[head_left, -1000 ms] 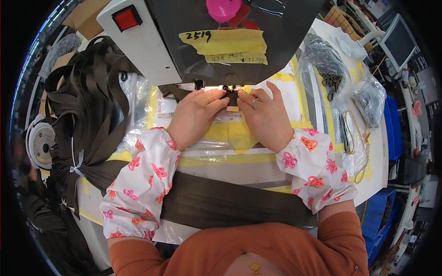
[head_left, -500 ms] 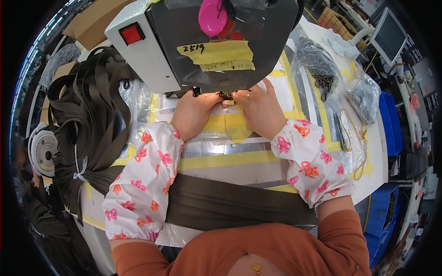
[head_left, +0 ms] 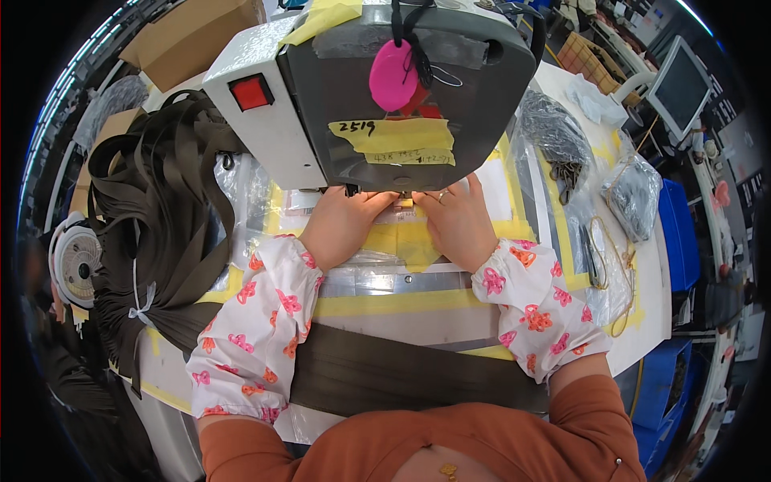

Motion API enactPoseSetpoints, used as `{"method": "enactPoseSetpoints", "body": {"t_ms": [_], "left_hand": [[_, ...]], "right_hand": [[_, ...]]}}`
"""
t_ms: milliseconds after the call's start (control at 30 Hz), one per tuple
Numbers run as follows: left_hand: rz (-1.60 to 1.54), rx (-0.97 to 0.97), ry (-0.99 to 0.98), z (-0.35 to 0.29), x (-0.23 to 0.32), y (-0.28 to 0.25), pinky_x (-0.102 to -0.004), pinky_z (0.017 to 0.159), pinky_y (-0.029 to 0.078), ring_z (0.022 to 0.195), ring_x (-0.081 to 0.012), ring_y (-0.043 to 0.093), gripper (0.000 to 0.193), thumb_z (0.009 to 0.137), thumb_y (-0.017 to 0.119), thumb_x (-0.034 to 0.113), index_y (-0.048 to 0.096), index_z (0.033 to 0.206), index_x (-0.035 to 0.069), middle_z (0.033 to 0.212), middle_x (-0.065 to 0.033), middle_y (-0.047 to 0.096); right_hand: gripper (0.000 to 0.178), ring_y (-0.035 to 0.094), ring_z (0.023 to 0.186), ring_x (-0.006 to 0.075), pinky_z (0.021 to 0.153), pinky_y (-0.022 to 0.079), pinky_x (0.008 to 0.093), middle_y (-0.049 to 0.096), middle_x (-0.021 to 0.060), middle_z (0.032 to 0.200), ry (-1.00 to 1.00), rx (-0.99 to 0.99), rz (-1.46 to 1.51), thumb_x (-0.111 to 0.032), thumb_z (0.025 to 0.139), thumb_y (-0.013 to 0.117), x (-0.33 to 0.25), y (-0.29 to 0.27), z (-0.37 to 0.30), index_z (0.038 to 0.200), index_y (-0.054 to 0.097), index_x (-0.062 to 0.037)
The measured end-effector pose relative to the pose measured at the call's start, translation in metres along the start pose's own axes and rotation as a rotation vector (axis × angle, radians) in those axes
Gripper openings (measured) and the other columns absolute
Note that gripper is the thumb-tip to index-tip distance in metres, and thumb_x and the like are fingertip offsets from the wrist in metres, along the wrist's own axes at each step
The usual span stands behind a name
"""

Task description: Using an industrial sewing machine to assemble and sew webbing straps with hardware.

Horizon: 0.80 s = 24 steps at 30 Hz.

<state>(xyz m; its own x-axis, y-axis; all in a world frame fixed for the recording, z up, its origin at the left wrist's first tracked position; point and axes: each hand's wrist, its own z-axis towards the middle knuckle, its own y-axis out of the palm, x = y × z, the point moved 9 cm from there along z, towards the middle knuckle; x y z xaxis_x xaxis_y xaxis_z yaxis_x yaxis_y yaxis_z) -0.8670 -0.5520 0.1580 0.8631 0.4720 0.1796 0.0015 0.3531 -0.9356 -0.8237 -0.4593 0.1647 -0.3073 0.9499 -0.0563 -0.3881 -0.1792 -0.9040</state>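
Note:
Both my hands are at the front of a grey sewing machine head (head_left: 385, 96), just under its lower edge. My left hand (head_left: 341, 229) comes in from the left, its fingertips pressed together beside a small tan and pinkish piece (head_left: 404, 204) in the middle. From the right, my right hand (head_left: 462, 229) brings its fingertips to the other side of that piece. What the fingers pinch is too small and too hidden by the machine to name. A broad dark brown webbing strip (head_left: 418, 365) lies across the table's near edge, beneath my forearms.
A heap of dark brown straps (head_left: 161, 177), tied with white string, lies at the left beside a small white fan (head_left: 78, 269). Plastic bags (head_left: 630, 197) with cords lie at the right. Blue bins (head_left: 679, 233) and a monitor (head_left: 679, 84) stand farther right.
The view has tilted, so the machine and my hands appear lower in the picture. My hands stay together at the machine's front, with little visible change in their hold.

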Motion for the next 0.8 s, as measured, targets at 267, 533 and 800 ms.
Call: {"method": "enactPoseSetpoints", "body": {"t_ms": [267,533,800], "left_hand": [[0.084,0.093,0.258,-0.008,0.037,-0.017,-0.0338,0.073,0.047,0.094,-0.0216,0.056,0.018,0.072,0.057,0.009,0.057,0.089,0.005,0.105,-0.0063,0.058],[0.045,-0.001,0.253,-0.002,0.036,-0.014,-0.0324,0.072,0.049,0.098,-0.0215,0.055,0.013,0.069,0.059,0.011,0.055,0.081,0.006,0.103,-0.0040,0.059],[0.039,-0.049,0.183,-0.005,0.026,-0.009,-0.0345,0.079,0.042,0.099,-0.0174,0.054,0.013,0.074,0.054,0.011,0.059,0.085,0.007,0.105,-0.0035,0.060]], "right_hand": [[0.015,0.054,0.091,0.0170,0.100,0.027,0.0522,0.063,0.0022,0.092,-0.058,0.094,-0.001,-0.008,0.070,0.056,-0.023,-0.011,-0.010,0.083,0.065,-0.0046],[0.013,0.054,0.089,0.0174,0.099,0.028,0.0534,0.062,0.0023,0.090,-0.065,0.125,0.012,-0.008,0.070,0.056,-0.024,-0.017,-0.009,0.080,0.065,-0.0043],[0.020,0.050,0.098,0.0185,0.098,0.026,0.0575,0.058,0.0005,0.094,-0.012,0.018,0.050,-0.008,0.071,0.058,-0.015,-0.011,-0.009,0.090,0.065,-0.0074]]}}
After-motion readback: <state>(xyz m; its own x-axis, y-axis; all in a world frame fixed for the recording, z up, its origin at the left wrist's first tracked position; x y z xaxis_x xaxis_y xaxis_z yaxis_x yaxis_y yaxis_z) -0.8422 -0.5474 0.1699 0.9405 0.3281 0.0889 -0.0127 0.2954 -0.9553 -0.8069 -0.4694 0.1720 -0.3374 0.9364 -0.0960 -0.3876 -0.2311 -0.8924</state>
